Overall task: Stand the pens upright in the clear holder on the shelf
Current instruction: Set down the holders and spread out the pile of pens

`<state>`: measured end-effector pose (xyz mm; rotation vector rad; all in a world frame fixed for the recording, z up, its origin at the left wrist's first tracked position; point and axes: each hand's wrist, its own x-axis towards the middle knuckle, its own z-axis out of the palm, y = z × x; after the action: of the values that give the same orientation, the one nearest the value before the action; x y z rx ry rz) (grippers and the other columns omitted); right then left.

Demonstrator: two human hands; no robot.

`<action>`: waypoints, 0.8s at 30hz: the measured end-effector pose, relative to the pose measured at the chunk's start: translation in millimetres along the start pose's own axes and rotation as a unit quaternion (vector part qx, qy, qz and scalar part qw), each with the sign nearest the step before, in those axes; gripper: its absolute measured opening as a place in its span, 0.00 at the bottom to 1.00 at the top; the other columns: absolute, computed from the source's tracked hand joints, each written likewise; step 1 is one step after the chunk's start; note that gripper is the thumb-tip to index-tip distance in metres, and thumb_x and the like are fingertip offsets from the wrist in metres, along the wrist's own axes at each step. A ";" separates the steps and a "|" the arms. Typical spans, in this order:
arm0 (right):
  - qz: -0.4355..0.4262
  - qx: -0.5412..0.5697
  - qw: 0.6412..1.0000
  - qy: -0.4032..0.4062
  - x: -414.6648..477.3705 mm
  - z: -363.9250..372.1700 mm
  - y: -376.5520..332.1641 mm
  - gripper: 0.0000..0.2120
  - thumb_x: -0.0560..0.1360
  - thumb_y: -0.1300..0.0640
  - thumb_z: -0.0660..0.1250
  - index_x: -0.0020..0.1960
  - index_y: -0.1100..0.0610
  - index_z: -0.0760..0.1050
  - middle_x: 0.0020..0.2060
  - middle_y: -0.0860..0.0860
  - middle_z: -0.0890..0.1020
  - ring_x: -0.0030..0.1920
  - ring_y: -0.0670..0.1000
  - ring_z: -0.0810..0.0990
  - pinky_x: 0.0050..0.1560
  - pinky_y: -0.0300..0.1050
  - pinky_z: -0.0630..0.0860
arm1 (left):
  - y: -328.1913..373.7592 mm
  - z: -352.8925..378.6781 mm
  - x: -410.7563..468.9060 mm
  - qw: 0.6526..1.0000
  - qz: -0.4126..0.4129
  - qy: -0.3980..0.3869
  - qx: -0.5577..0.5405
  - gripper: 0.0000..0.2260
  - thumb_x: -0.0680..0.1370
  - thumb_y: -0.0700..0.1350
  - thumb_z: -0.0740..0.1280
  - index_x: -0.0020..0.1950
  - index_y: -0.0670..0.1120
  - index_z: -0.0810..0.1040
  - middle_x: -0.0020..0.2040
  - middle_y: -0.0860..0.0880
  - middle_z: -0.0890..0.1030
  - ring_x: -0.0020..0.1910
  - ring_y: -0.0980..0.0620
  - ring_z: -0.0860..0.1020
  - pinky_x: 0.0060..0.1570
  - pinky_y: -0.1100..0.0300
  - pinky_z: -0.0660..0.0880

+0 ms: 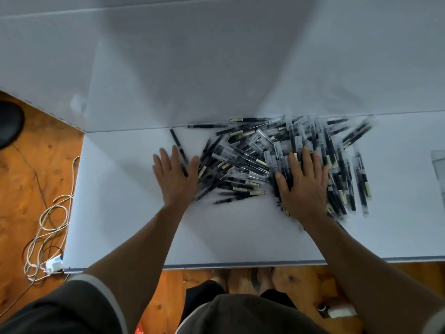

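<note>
Pens: a heap of black pens in clear plastic sleeves with cream labels [243, 150] lies criss-crossed on the flat white bench [120, 201], at about 2 o'clock from the bench's middle and close to the white back panel [216, 68]. None stands upright.
Left grip: the left grip [175, 174] lies palm-down at the heap's 9 o'clock edge. Its fingers are straight and spread, so it is released and holds nothing.
Right grip: the right grip [303, 182] rests flat on the heap's 4 o'clock part with straight fingers, also grasping nothing.
Stray pen: a single black pen [175, 139] lies at 12 o'clock of the left grip, apart from the heap.
Holder: a pale see-through edge [438, 165] is cut off by the frame at 3 o'clock. We cannot tell whether it is the clear holder, and we see no shelf.
Step in hand: we judge this to be gathering, not yet lifting.
Doing it well: we would rake both palms inward and roll the pens parallel, with their ends pointing one way. Then we would close round a small bundle at mid-length.
Handling: the sleeves look slick, so we would press lightly; hard pressure would likely squirt pens sideways.
Risk: pens may skid toward the bench's 6 o'clock edge and drop to the wooden floor [36, 177].
</note>
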<state>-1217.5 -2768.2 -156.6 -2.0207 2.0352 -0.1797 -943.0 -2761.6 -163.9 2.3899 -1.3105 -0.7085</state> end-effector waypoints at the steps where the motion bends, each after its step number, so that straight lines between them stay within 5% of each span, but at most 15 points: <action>1: 0.001 -0.004 1.000 0.001 0.0 -0.2 -0.2 0.34 0.77 0.37 0.46 0.78 0.54 0.59 0.79 0.57 0.53 0.78 0.59 0.46 0.75 0.59 0.39 | 0.9 3.1 0.4 1.000 0.014 -0.002 0.007 0.34 0.79 0.65 0.50 0.79 0.49 0.49 0.80 0.46 0.42 0.77 0.49 0.37 0.75 0.51 0.36; 12: 0.004 -0.006 1.000 -0.011 0.7 -2.5 3.7 0.32 0.79 0.38 0.47 0.78 0.52 0.57 0.79 0.56 0.52 0.79 0.58 0.45 0.75 0.56 0.37 | 38.9 30.1 -31.7 0.984 0.165 -0.056 -0.039 0.32 0.79 0.63 0.53 0.79 0.50 0.51 0.80 0.51 0.49 0.78 0.54 0.44 0.76 0.49 0.50; 24: -0.015 0.078 0.997 0.018 -2.5 -4.7 10.0 0.31 0.79 0.40 0.49 0.77 0.54 0.60 0.78 0.56 0.55 0.79 0.57 0.47 0.76 0.57 0.41 | 54.3 34.8 -44.7 0.985 0.139 -0.037 -0.099 0.33 0.79 0.64 0.56 0.79 0.52 0.49 0.80 0.52 0.47 0.78 0.54 0.44 0.76 0.47 0.49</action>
<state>-1228.4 -2766.0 -154.6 -1.9660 1.9472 -0.3701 -1020.5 -2753.7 -153.6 1.9924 -1.4890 -0.8076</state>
